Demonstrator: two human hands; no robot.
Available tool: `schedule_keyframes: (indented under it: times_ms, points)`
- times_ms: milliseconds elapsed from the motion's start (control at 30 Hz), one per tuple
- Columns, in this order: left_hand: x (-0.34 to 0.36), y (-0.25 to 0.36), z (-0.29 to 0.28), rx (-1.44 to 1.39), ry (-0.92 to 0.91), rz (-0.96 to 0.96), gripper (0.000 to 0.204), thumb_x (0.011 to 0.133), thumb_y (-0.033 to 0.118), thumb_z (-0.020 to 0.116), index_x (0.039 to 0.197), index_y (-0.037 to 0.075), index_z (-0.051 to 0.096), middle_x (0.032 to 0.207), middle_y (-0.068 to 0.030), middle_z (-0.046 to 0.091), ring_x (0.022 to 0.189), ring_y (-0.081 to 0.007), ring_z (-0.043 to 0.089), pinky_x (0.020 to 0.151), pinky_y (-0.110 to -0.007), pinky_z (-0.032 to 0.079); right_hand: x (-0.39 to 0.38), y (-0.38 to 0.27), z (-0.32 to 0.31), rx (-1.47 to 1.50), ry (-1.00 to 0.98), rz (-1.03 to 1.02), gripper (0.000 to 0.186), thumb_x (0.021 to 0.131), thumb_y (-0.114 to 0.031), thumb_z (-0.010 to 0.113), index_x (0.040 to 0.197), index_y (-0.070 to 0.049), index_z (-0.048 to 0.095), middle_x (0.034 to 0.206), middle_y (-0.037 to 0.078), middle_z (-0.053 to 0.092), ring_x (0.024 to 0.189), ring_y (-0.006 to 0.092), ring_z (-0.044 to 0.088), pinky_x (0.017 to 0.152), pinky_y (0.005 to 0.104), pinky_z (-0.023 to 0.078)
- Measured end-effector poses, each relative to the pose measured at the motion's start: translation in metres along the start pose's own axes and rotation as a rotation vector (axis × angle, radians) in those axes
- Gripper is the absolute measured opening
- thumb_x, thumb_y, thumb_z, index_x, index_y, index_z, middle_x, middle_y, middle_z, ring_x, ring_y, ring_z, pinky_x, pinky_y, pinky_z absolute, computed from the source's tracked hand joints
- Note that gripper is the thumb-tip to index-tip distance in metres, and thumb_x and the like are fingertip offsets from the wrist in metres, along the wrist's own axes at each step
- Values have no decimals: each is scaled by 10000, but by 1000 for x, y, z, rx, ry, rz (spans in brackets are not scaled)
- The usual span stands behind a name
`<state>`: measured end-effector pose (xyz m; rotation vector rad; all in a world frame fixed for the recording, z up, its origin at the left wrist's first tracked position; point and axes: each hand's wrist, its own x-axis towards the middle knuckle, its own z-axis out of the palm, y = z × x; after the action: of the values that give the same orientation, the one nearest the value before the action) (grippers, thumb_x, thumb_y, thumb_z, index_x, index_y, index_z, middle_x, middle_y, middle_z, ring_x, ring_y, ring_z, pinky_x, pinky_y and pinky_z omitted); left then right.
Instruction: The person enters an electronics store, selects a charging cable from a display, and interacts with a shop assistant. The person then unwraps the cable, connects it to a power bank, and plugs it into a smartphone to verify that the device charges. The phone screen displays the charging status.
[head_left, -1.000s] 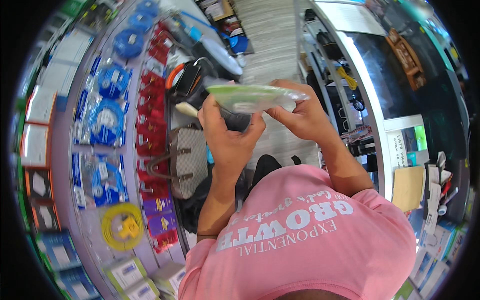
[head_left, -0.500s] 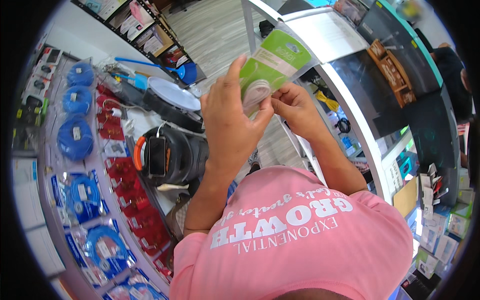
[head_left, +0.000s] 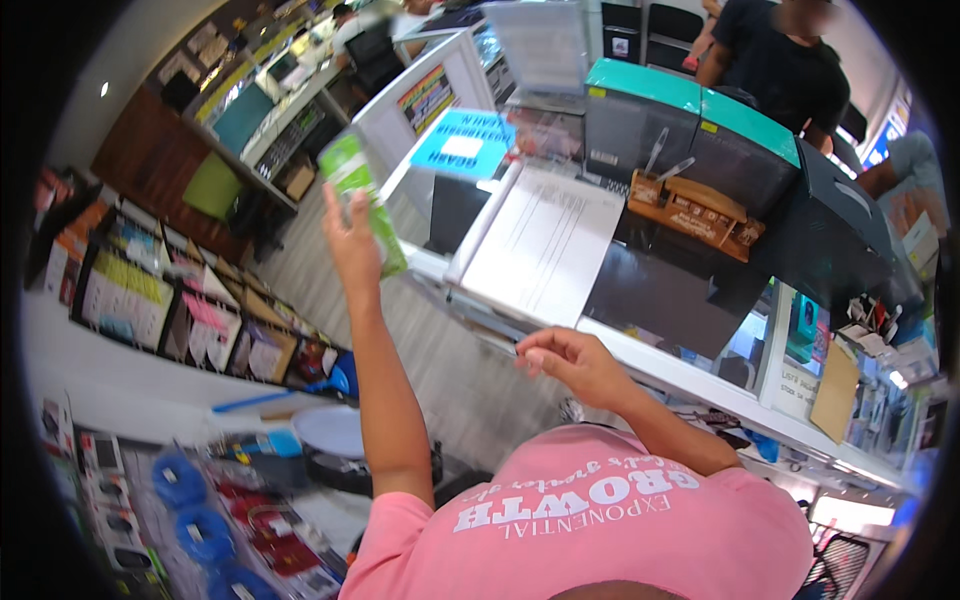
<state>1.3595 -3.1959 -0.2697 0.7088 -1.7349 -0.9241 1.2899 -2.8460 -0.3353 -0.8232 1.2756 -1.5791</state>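
Note:
My left hand (head_left: pixel 352 245) is raised at arm's length on the left, gripping a green and white blister pack (head_left: pixel 388 243). The pack stands tilted, and its face is turned mostly away; the coiled white cord seen in it before is now hidden. Lower and to the right, my right hand (head_left: pixel 575 368) hovers in front of the counter edge, fingers loosely bent, thumb a little apart, nothing visible in it. Beyond it an open record book (head_left: pixel 545 250) with ruled white pages lies on the dark glass counter (head_left: pixel 660 300).
A blue sign (head_left: pixel 465 140), a wooden pen holder (head_left: pixel 695 215) and teal-topped dark boxes (head_left: pixel 640 110) stand on the counter. Behind them is a person in dark clothes (head_left: pixel 780 60). A document rack (head_left: pixel 190 315) and hanging blue cable coils (head_left: pixel 205 535) are at left.
My view has swung up and right toward the counter. The left hand has carried the pack away to the left and forward; the right hand has come off the pack.

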Motion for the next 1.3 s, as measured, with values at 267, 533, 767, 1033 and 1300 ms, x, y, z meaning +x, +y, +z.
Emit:
schedule_keyframes:
  times_ms: [267, 533, 767, 1033, 1300]
  points:
    - [91, -127, 190, 963, -711, 334, 797, 1015, 558, 483, 1587, 27, 320, 1611, -272, 343, 1479, -481, 331, 1202, -575, 285, 20, -21, -12, -47, 155, -66, 286, 1032, -260, 638, 1213, -46, 693, 1048, 40, 737, 911, 106, 651, 846, 285, 523]
    - [128, -185, 149, 819, -718, 440, 692, 1086, 487, 404, 1613, 57, 279, 1641, -303, 246, 1526, -461, 233, 1254, -501, 212, 16, -18, 7, -42, 642, -247, 327, 1022, -324, 631, 1105, -16, 703, 976, 66, 736, 871, 120, 669, 770, 288, 537]
    - [119, -152, 164, 607, -1062, 465, 817, 1074, 558, 386, 1616, -19, 183, 1686, -257, 152, 1576, -389, 109, 1270, -449, 151, 23, 12, 15, -400, 1122, -380, 253, 977, -230, 660, 1053, 7, 710, 870, 107, 719, 743, 154, 627, 698, 325, 494]
    - [80, -48, 118, 133, -574, 519, 676, 1057, 519, 492, 1505, 13, 460, 1562, -222, 407, 1468, -353, 389, 1197, -476, 359, -31, 18, 33, -271, 1108, -448, 287, 1004, -271, 646, 1060, -2, 727, 877, 82, 748, 791, 155, 679, 732, 306, 524]
    - [-156, 138, 147, -457, -839, 177, 444, 1021, 283, 467, 1362, 31, 596, 1292, -157, 624, 1256, -251, 565, 1106, -419, 421, -295, -3, -90, -625, 1971, -325, 281, 979, -268, 678, 1112, -29, 740, 1030, 139, 756, 893, 224, 711, 828, 346, 546]
